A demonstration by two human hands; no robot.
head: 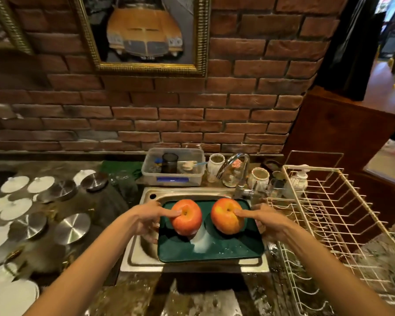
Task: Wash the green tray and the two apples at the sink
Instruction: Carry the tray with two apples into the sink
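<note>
While water ran from the faucet (234, 165) onto the green tray (226, 249), the head view showed the tray held over the steel sink (137, 258), with both apples sitting on it side by side, slightly apart. The left hand (146, 221) gripped the tray's left edge, its index finger stretched out over the top of the left apple (186, 216) near the stem pit. The right hand (266, 221) gripped the right edge in the same way, its index finger lying on the right apple (227, 215). The stream landed on the tray between the two fruits, and droplets lay on its near part. Behind the sink stood a clear plastic box (173, 167) against the brick wall (237, 115). A wire dish rack (324, 215) stood to the right on the worktop (128, 293), and white and steel lids (25, 215) lay to the left.
</note>
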